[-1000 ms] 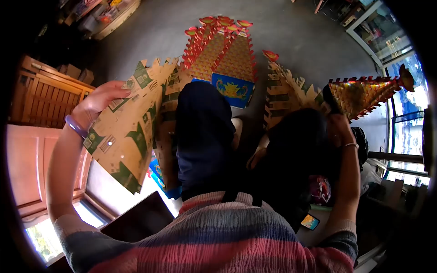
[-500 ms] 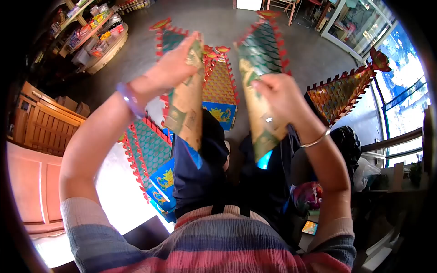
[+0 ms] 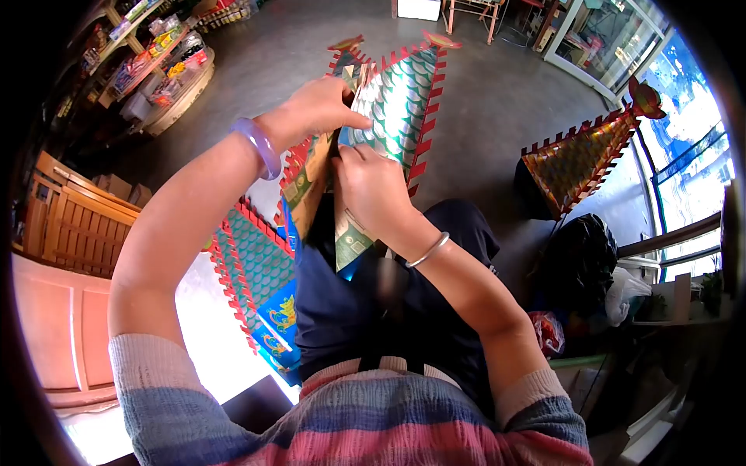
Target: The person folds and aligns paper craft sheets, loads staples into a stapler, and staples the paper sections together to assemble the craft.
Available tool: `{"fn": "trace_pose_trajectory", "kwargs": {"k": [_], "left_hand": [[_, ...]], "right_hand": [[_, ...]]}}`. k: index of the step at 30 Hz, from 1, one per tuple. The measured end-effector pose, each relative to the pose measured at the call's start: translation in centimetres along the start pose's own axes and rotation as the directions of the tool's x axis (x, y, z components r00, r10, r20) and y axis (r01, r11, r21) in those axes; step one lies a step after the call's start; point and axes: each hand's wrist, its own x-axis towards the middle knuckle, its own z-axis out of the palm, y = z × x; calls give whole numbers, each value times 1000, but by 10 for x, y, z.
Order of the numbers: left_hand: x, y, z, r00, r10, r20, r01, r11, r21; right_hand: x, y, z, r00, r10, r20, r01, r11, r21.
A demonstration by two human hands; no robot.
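Print on brown cardboard backing (image 3: pixel 311 175): green blocks, any lettering too sm. to read. Green-scaled panel (image 3: pixel 392 105), red toothed edge, stands above your lap, just beyond your fingers. Your L hand (image 3: pixel 317 109): thumb & index apart, at panel's near edge. Your R hand (image 3: pixel 371 190): fingers curled together against backing's edge, just below L; can't tell if pinching. Gold-scaled panel (image 3: pixel 581 167) well off to your R.

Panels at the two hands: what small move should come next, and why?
I'd probably ease the right hand slightly leftward, bringing the right panel nearer the left panel. The left hand is close by at the upper edges, yet a dark gap separates the panels lower down.
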Motion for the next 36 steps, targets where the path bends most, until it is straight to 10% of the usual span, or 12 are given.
{"fn": "trace_pose_trajectory", "kwargs": {"k": [6, 15, 24, 32, 36], "left_hand": [[15, -15, 3, 960, 250, -126, -209, 939, 272], [5, 9, -40, 882, 418, -219, -213, 767, 605], [-77, 17, -4, 629, 773, -77, -315, 345, 884], [-168, -22, 121, 698, 716, -3, -489, 480, 728], [-186, -28, 141, 731, 667, -142, -434, 615, 658]], "right_hand": [[15, -1, -4, 979, 182, 90, -198, 954, 225], [47, 80, -6, 701, 503, 505, -660, 192, 726], [29, 87, -44, 758, 498, 422, -295, -315, 902], [-94, 47, -38, 410, 659, 631, -561, -363, 744], [-125, 49, -28, 404, 722, 561, -593, -260, 762]]}}
